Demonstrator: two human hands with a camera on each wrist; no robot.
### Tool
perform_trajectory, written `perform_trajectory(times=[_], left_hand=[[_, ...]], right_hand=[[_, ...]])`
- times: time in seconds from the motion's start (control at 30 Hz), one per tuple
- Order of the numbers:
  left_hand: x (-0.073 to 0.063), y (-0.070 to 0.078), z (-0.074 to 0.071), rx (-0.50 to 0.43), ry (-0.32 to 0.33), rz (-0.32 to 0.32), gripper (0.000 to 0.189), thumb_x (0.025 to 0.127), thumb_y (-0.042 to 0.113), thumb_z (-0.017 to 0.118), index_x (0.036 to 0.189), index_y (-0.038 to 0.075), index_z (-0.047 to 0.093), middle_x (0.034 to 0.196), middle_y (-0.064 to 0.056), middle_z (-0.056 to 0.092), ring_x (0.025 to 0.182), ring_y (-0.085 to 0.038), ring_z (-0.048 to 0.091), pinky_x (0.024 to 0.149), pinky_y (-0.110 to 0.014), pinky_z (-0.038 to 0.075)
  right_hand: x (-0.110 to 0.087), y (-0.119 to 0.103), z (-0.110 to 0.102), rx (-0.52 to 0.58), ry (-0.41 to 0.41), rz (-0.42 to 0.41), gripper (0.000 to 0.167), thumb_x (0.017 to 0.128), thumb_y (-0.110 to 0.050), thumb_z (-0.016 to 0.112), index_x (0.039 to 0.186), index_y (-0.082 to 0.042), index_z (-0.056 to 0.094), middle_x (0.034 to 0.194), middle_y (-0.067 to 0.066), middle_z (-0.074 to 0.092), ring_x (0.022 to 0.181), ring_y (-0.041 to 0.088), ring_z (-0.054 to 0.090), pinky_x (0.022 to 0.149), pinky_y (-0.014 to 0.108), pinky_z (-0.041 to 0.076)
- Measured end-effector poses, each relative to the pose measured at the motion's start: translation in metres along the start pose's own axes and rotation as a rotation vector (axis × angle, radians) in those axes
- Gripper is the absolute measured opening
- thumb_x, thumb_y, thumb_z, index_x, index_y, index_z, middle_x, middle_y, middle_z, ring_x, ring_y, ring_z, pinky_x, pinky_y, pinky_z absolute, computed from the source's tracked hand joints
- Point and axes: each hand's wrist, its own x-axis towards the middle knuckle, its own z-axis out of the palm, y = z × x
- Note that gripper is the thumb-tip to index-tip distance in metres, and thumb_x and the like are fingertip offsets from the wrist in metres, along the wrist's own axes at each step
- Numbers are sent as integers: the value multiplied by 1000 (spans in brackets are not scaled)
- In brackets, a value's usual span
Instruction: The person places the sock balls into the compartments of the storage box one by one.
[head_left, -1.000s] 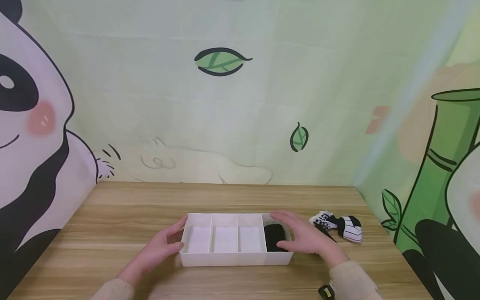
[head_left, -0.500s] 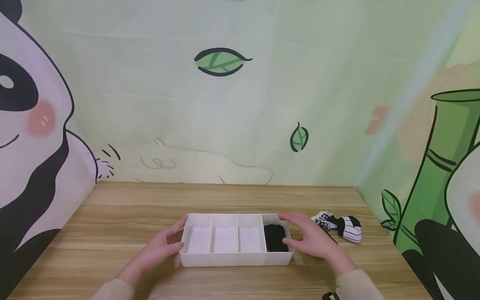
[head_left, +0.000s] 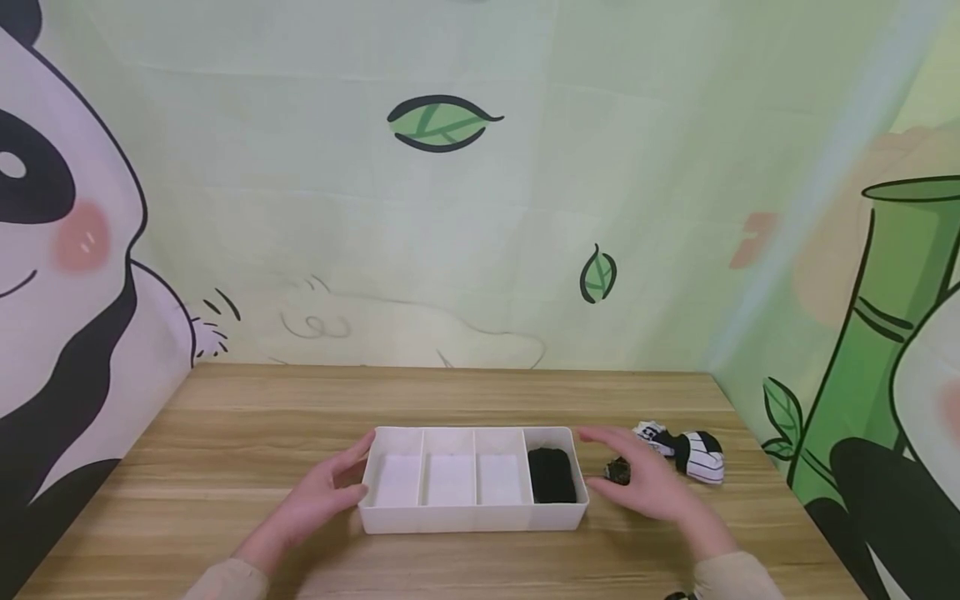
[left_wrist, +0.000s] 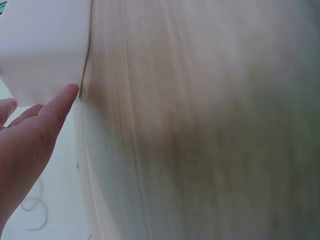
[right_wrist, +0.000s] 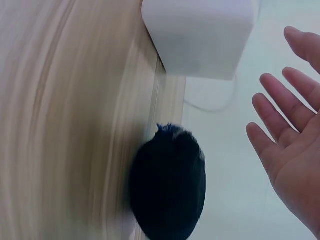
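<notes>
A white box [head_left: 468, 521] with several compartments stands on the wooden table. In its far right compartment lies a black folded bundle of cloth [head_left: 552, 477], possibly a sock. My left hand [head_left: 326, 493] touches the left end of the box, fingers nearly straight, as the left wrist view also shows [left_wrist: 32, 132]. Just beyond the right end, my right hand [head_left: 648, 477] is apart from the box, its fingers spread in the right wrist view. A dark rolled bundle [head_left: 617, 471] shows on the table behind the right hand's gap; its kind is unclear.
Black-and-white patterned cloth bundles [head_left: 701, 457], resembling rolled socks, lie to the right of the right hand, partly hidden by it. The table [head_left: 255, 417] meets a printed panda backdrop [head_left: 480, 208] at its back edge.
My right hand has moved right, off the black bundle and away from the box, uncovering the right wall. The dark bundle beyond it has come into view. The left hand and box have stayed put.
</notes>
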Motion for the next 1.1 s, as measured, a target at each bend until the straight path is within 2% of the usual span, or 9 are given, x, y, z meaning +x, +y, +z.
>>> perform_trajectory(times=[0.23, 0.4, 0.67, 0.8, 1.1], left_hand=[[0, -1, 0, 1, -1, 8, 74, 91, 2, 62, 155, 4, 26, 158, -21, 25, 138, -44, 35, 109, -51, 29], [0, -1, 0, -3, -4, 5, 74, 91, 3, 63, 155, 4, 26, 158, -21, 24, 139, -43, 35, 110, -51, 28], [0, 0, -1, -1, 4, -7, 76, 91, 6, 64, 156, 6, 26, 158, -20, 25, 139, -42, 34, 110, -51, 28], [0, 1, 0, 1, 4, -13, 75, 91, 5, 64, 156, 6, 26, 158, -20, 25, 139, -41, 35, 110, -51, 28], [-1, 2, 0, 11, 4, -8, 74, 91, 5, 63, 156, 5, 26, 158, -20, 26, 139, -42, 36, 110, -51, 28]], right_hand=[[-9, 6, -11, -25, 15, -25, 64, 75, -14, 84, 134, -9, 59, 130, 4, 63, 119, 27, 56, 94, 44, 46], [-14, 12, -17, -49, -2, -28, 69, 73, -15, 86, 136, -14, 58, 131, 3, 62, 118, 25, 56, 92, 45, 46], [-20, 23, -23, -27, -84, 21, 72, 73, -15, 86, 139, -17, 56, 135, 3, 59, 122, 26, 52, 94, 53, 45], [-24, 30, -24, -34, -101, 24, 74, 72, -15, 87, 140, -15, 56, 135, 4, 59, 123, 30, 51, 94, 56, 43], [-31, 44, -24, -68, -138, 12, 79, 69, -20, 89, 139, -7, 54, 137, 7, 58, 123, 31, 50, 96, 50, 42]])
